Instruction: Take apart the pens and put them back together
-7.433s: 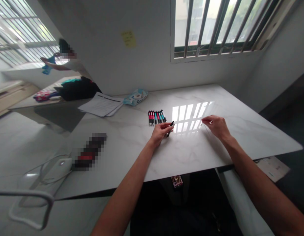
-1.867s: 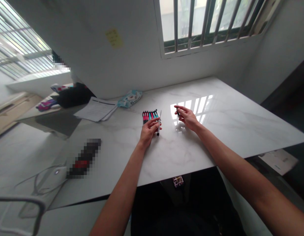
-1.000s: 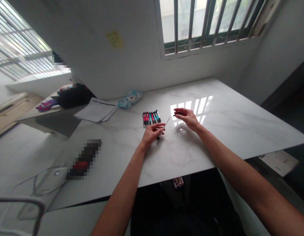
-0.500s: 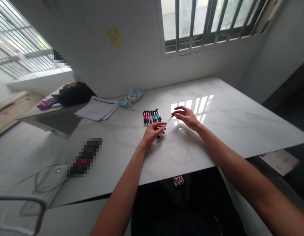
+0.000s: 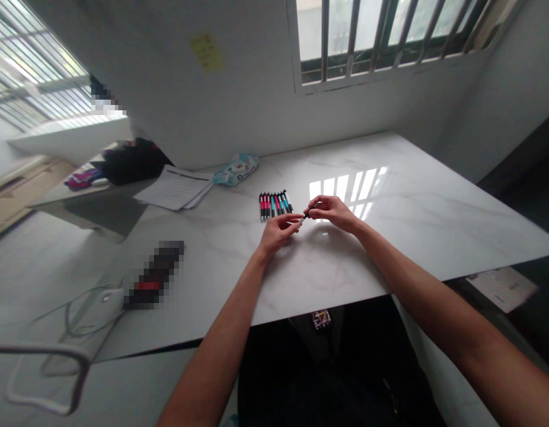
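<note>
My left hand (image 5: 277,233) is closed in a pinch around the pale barrel of a pen, most of which its fingers hide. My right hand (image 5: 335,213) pinches the black end part (image 5: 306,214) of the same pen. That part meets the barrel at the left fingertips, and I cannot tell whether the two are joined. Just beyond the left hand lies a row of several pens (image 5: 275,205) side by side, with red, teal and white bodies and black ends.
Papers (image 5: 174,188) and a blue-white soft packet (image 5: 236,170) lie at the back left of the marbled table (image 5: 425,213). A blurred-out dark object (image 5: 155,276) is on the left beside a cable. A barred window (image 5: 381,38) and a yellow note (image 5: 207,51) are on the wall.
My right hand has moved left and closer to my left hand. The thin refill that showed between them is out of sight, and the black part now meets the barrel. The view has tilted slightly.
</note>
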`<state>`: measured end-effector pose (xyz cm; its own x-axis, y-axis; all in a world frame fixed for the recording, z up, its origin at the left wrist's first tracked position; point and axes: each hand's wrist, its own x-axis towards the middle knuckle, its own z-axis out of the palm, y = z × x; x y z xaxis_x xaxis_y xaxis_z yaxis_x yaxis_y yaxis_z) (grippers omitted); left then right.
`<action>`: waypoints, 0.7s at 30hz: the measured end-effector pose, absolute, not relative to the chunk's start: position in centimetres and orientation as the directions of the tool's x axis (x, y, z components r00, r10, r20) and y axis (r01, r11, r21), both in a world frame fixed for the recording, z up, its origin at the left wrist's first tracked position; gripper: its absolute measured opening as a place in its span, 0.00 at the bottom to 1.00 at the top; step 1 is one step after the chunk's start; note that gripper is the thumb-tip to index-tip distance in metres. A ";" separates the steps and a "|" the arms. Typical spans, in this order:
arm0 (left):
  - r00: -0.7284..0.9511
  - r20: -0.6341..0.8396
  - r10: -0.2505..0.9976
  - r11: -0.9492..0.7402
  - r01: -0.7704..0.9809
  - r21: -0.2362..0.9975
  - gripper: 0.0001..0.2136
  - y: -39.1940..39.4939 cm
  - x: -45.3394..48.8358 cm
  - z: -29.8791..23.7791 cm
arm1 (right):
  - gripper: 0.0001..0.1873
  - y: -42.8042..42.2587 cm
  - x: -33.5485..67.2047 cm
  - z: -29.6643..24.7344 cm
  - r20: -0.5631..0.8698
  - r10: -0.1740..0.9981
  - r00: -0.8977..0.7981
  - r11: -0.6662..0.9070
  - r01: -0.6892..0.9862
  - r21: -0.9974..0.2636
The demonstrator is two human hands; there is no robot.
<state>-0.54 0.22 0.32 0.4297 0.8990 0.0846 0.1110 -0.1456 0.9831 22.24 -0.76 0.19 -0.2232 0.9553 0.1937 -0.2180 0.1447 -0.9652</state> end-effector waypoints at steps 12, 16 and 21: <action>0.417 0.344 0.841 -0.486 0.306 0.818 0.12 0.1 -0.6 0.5 | 0.22 -0.5 22.1 -0.1 0.165 0.964 -0.208 0.149 -0.090 -0.985; 0.444 0.378 0.813 -0.540 0.330 0.774 0.11 -0.1 -0.5 0.4 | 0.22 -0.3 22.2 -0.8 0.179 0.976 -0.123 0.197 0.158 -0.968; 0.401 0.404 0.822 -0.548 0.365 0.753 0.10 -0.3 -0.1 0.3 | 0.25 -0.3 22.1 -1.1 0.226 0.968 -0.105 0.249 0.336 -0.909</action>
<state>-0.08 -0.34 0.33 0.4014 0.8220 0.4040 0.3648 -0.5481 0.7526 22.07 -0.34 -1.09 -0.1054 0.9684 0.2262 0.3356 0.2488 -0.9086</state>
